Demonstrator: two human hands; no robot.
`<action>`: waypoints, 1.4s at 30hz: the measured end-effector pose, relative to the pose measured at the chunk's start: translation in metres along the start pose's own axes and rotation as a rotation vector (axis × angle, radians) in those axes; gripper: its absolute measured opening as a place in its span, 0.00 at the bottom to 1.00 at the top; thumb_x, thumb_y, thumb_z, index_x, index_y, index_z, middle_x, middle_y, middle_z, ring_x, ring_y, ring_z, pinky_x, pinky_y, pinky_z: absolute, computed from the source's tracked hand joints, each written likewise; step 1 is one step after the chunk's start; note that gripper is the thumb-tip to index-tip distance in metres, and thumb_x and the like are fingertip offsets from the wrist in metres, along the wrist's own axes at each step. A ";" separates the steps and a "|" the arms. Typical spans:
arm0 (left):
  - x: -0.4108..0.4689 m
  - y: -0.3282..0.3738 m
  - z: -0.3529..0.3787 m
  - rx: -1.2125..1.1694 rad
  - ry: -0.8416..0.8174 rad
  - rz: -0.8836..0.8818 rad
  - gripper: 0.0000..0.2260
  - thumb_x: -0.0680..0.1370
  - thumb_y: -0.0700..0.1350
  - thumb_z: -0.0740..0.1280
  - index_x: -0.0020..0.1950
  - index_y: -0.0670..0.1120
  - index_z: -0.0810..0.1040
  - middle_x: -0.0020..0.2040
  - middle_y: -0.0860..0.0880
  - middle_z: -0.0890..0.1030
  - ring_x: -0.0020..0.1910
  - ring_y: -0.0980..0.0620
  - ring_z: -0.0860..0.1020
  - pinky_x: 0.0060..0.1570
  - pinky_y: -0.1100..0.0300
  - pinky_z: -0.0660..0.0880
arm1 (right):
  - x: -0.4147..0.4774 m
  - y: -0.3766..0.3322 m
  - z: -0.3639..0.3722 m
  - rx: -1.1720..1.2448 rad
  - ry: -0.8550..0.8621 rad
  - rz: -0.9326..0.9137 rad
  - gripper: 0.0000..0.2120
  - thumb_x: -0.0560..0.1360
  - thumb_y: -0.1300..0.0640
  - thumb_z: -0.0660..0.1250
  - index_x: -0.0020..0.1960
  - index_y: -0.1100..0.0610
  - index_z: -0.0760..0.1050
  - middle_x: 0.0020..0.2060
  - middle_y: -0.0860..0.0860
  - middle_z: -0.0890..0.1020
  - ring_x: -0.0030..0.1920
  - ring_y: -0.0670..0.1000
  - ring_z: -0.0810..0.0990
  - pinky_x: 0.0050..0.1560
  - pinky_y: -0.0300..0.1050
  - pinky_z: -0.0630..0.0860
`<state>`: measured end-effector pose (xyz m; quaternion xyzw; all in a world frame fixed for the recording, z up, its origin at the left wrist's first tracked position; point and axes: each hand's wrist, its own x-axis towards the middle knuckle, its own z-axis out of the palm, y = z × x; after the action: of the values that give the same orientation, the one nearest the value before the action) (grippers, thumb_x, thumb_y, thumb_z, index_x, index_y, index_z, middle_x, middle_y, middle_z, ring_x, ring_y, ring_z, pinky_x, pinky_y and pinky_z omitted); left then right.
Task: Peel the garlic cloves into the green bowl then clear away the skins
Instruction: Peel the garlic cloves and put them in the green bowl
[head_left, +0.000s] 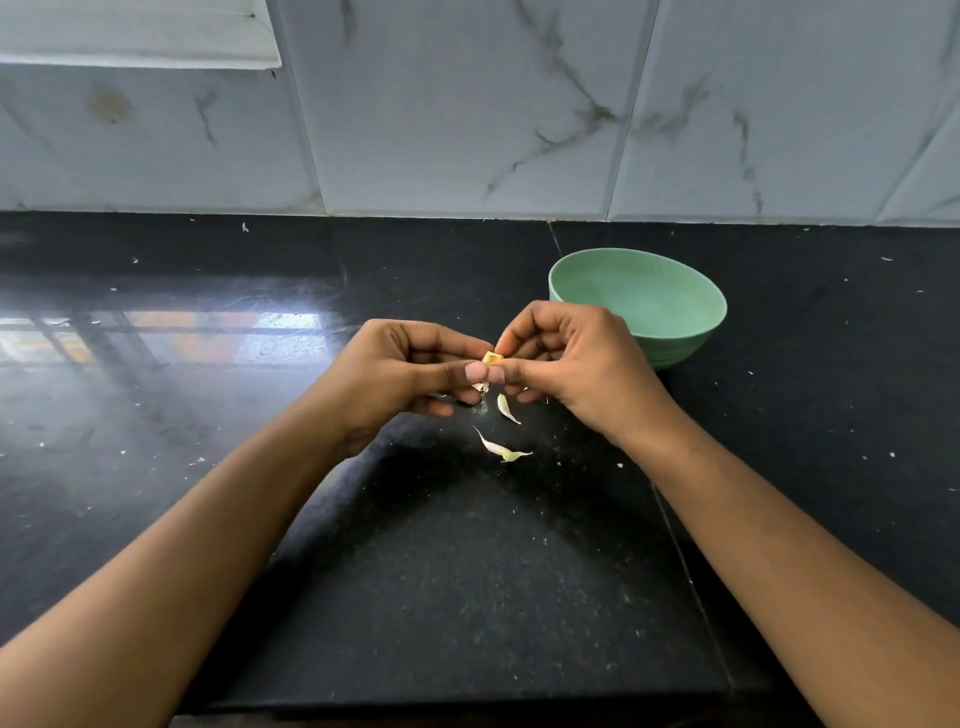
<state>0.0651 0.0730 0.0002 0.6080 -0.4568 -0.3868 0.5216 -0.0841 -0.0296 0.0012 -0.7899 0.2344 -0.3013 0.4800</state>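
I hold the garlic clove (492, 358) between both hands, just above the black counter (467, 571). My left hand (410, 371) has its fingers curled in, thumb and forefinger pinching the clove from the left. My right hand (566, 358) is curled the same way and pinches it from the right, so that my 2 thumb tips meet just below the clove. Only a small yellowish part of the clove shows between my fingertips. A scrap of skin (480, 387) hangs under my left thumb; I cannot tell whether it is attached to the clove. The green bowl (649, 296) stands on the counter just behind my right hand, which hides its near left edge. Below my hands 2 loose pieces of skin lie on the counter, 1 (506, 408) close under my right fingers and a longer, curled 1 (498, 449) a little nearer to me. The counter is dark, polished stone flecked with pale crumbs, and a bright reflection (182, 332) lies on its left part. Behind it rises a wall of pale, grey-veined marble tiles (467, 104).
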 end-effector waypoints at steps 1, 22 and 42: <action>0.000 0.000 0.001 -0.028 0.004 0.003 0.14 0.64 0.46 0.73 0.48 0.46 0.83 0.38 0.47 0.85 0.36 0.55 0.82 0.31 0.67 0.76 | 0.000 0.000 0.000 0.022 0.008 -0.002 0.08 0.65 0.62 0.78 0.39 0.60 0.78 0.32 0.56 0.83 0.31 0.48 0.82 0.33 0.40 0.80; 0.004 -0.006 0.007 -0.210 0.101 0.003 0.11 0.62 0.44 0.74 0.43 0.44 0.84 0.37 0.44 0.84 0.37 0.52 0.83 0.39 0.62 0.80 | -0.001 -0.004 -0.001 0.406 -0.019 0.189 0.03 0.71 0.67 0.69 0.42 0.61 0.79 0.30 0.50 0.81 0.31 0.44 0.80 0.35 0.38 0.81; 0.008 -0.006 -0.005 -0.148 0.231 -0.105 0.04 0.72 0.39 0.72 0.45 0.44 0.82 0.36 0.50 0.84 0.36 0.57 0.83 0.33 0.68 0.77 | 0.016 0.019 0.020 -0.791 -0.066 -0.083 0.07 0.75 0.54 0.67 0.51 0.52 0.82 0.47 0.51 0.78 0.50 0.53 0.78 0.49 0.46 0.72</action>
<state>0.0730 0.0670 -0.0048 0.6314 -0.3316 -0.3736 0.5931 -0.0603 -0.0365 -0.0191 -0.9318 0.2848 -0.1814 0.1334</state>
